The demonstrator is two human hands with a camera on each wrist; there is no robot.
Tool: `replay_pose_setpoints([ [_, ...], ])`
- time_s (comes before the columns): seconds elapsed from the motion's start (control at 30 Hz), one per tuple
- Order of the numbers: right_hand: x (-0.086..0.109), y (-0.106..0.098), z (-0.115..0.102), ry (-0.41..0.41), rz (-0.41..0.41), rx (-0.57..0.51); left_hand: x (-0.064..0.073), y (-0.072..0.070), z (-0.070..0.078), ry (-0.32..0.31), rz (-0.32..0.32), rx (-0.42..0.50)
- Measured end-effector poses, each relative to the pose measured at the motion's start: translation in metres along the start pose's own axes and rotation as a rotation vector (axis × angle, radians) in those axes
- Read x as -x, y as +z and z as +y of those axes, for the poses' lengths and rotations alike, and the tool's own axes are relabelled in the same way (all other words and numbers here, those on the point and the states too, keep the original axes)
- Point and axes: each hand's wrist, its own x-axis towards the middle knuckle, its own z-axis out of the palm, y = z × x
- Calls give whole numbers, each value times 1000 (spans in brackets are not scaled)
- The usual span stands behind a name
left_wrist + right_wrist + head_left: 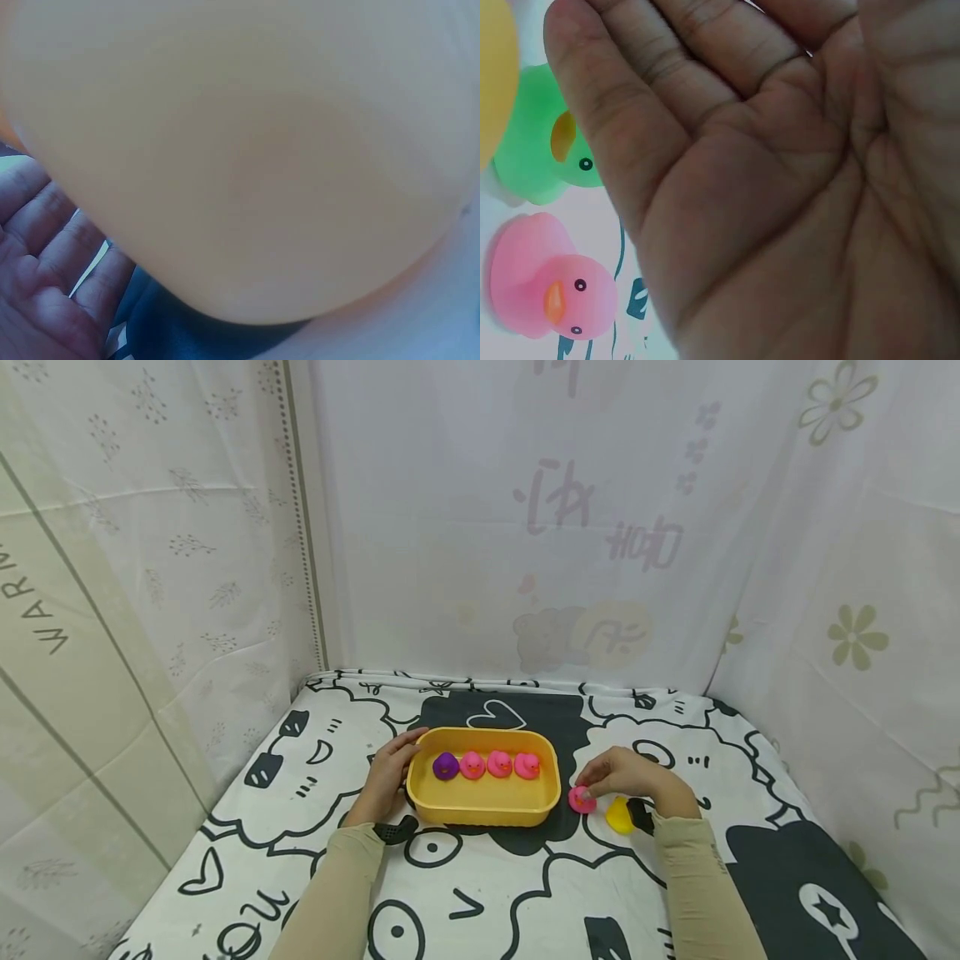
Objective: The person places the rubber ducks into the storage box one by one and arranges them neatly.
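Observation:
My left hand [386, 777] rests along the left end of a yellow plastic tray [480, 817], its fingers [60, 225] extended beside the wall. In the tray stand a purple rubber duck [446, 766] and three pink rubber ducks [499, 764] in one row. Right of the tray, my right hand [626, 777] pinches another pink rubber duck [582, 799] between thumb and fingertips. In the right wrist view, a green rubber duck [532, 142] and a pink rubber duck [551, 281] stand beside the palm; the hand covers them in the head view.
A yellow rubber duck [620, 817] sits by my right wrist, partly behind a black wrist strap [640, 816]. The table wears a black-and-white cartoon cloth [465, 893]. Pale printed curtains [465, 527] rise behind and at both sides.

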Motion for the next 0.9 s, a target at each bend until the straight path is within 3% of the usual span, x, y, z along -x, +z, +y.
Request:
replay_pose_setpoints([
  [0.57,-4,4,-1,-19,-2,51,0,-1,0,0,-2,9],
  [0.9,-3,1,3,-20,27,9,-1,-1,-1,3,-7,16],
])
